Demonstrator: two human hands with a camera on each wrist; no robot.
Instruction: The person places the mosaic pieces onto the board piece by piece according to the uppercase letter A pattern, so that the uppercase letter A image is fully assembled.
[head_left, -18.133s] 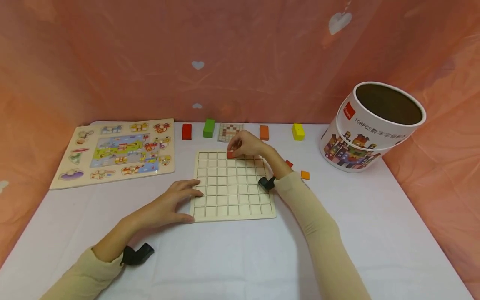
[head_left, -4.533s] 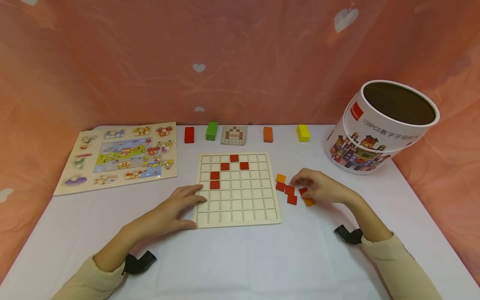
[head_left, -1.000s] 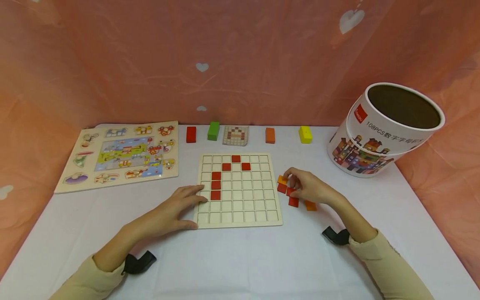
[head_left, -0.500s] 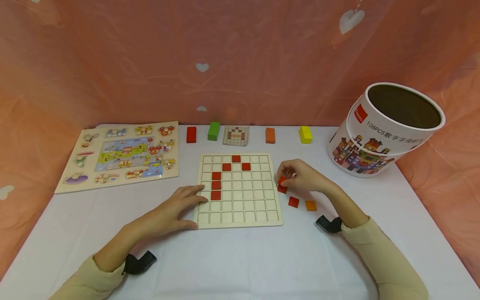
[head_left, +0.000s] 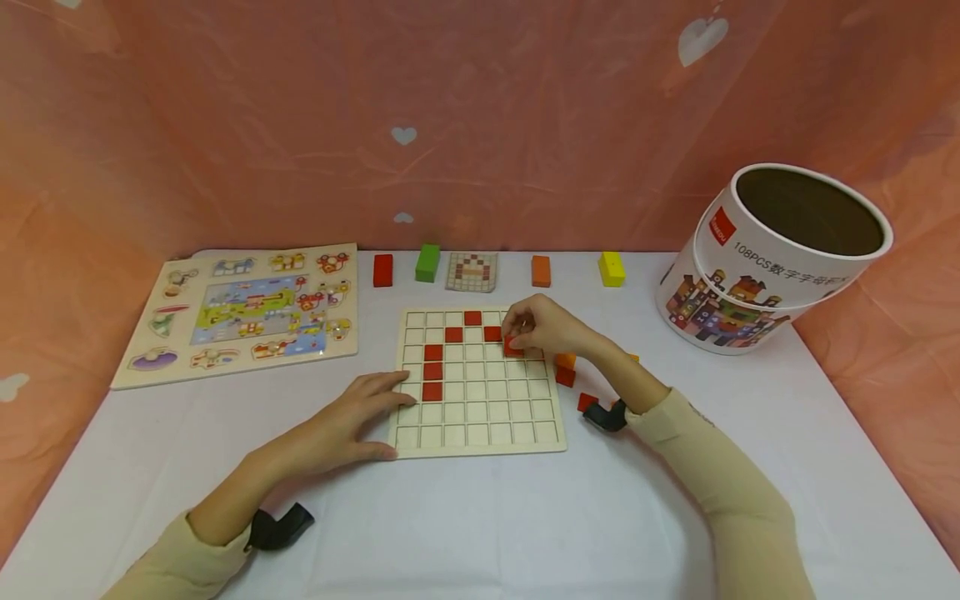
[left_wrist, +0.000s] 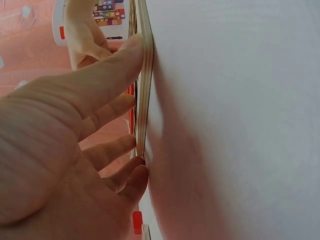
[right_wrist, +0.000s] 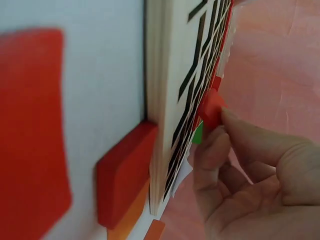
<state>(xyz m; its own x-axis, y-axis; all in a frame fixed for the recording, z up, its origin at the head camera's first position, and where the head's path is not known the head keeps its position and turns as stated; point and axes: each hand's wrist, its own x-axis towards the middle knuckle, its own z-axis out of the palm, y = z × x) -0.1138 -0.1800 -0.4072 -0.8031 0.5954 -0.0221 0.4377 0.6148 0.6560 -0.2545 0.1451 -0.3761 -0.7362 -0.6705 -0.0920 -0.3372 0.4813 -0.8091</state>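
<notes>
My right hand (head_left: 551, 325) pinches a red square tile (head_left: 513, 347) between thumb and fingertips over the right part of the third row of a pale wooden grid board (head_left: 465, 433). In the right wrist view that red tile (right_wrist: 212, 108) is tilted close to the board's face. Several red tiles (head_left: 432, 372) sit in board cells: one in the top row, two in the second, others down a left column. My left hand (head_left: 348, 417) rests against the board's left edge with fingers spread, its thumb by the near corner; the left wrist view shows the thumb (left_wrist: 117, 62) against the rim.
Right of the board lie a loose orange tile (head_left: 566, 361) and red tiles (head_left: 587, 402), partly behind the right wrist. Behind stand red (head_left: 383, 271), green (head_left: 427, 262), orange (head_left: 541, 272) and yellow blocks (head_left: 612, 269), a pattern card (head_left: 472, 272), a picture puzzle (head_left: 150, 377) and a bucket (head_left: 765, 267).
My right hand has picked up a red tile from the loose ones beside the board and carried it left over the grid. The left hand stays where it was.
</notes>
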